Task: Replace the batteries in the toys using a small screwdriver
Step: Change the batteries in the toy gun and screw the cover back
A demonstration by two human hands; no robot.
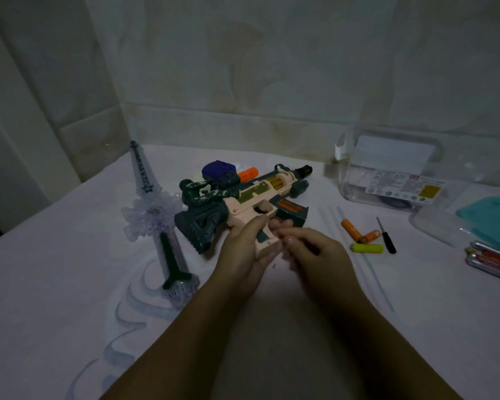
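A: Pink-and-green plastic, is that the toy gun [251, 194]?
B: Yes, lying on the white cloth; the left hand [243, 255] wraps its grip.
A: The right hand [315, 252]?
B: Fingers curled at the grip; whether they pinch anything, I cannot tell. The screwdriver [387, 238] lies beside three loose batteries [367, 248].

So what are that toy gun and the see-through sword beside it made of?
The toy gun looks like moulded hard plastic, matte pink and dark green, with crisp ridges and an orange tip. The sword is probably clear glossy plastic: the cloth shows through its blade and faceted guard, while its dark handle looks opaque. Dim light leaves the finish uncertain.
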